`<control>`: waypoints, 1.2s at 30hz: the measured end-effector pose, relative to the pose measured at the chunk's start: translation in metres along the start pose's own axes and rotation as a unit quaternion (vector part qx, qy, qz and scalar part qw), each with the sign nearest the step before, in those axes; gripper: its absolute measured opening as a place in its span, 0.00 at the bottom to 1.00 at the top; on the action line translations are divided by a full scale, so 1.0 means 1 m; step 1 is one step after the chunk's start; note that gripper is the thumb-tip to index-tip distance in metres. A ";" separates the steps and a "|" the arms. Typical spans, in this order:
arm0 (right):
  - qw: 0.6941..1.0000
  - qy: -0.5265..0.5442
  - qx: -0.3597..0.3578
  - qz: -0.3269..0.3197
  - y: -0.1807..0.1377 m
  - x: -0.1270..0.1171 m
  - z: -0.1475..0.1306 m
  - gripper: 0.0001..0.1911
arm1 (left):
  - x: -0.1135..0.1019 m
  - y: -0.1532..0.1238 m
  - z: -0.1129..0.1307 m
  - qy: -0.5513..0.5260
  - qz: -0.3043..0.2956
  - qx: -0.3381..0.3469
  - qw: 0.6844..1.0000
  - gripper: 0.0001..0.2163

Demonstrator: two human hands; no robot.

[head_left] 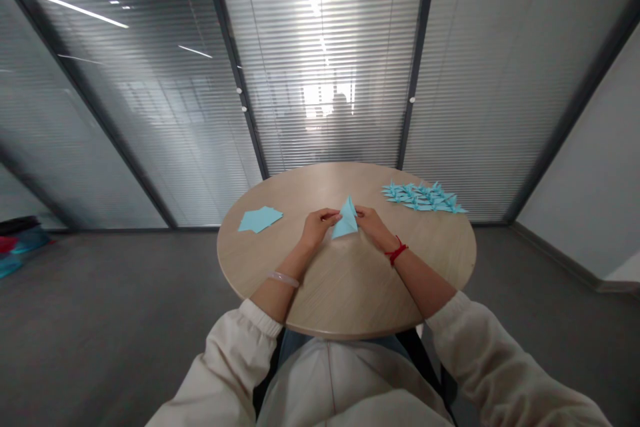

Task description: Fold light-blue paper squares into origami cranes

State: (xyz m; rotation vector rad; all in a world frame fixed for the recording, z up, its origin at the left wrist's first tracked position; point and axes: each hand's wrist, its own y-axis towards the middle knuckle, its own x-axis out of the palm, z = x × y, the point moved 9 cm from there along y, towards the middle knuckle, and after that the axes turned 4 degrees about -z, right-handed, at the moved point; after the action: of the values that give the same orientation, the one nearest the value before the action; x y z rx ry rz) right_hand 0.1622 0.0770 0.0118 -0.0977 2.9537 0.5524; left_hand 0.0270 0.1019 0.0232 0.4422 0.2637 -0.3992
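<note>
Both L hand & R hand grip folded light-blue paper triangle btwn them; uneven pull cd skew it.

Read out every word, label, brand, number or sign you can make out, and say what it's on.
No text can be read.
The held paper, loose paper, folded pieces and table show no legible marks.
Things at the far left edge are too blurred to tell.
</note>
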 end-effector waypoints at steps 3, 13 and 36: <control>1.000 -0.004 -0.008 0.027 -0.003 -0.005 -0.008 0.20 | -0.004 0.000 -0.001 -0.017 0.013 -0.002 1.000 0.17; 0.997 0.060 0.013 0.044 -0.003 -0.006 -0.006 0.21 | 0.004 0.002 -0.007 0.021 -0.014 -0.002 1.000 0.16; 0.968 0.099 0.003 0.230 -0.005 -0.063 0.013 0.26 | 0.001 -0.004 0.006 0.086 -0.020 0.000 0.996 0.14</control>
State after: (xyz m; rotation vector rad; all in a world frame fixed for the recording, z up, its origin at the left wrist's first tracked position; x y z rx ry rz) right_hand 0.2268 0.0798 0.0075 0.5807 3.1781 0.6167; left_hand 0.0272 0.0955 0.0272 0.4724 0.4400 -0.3999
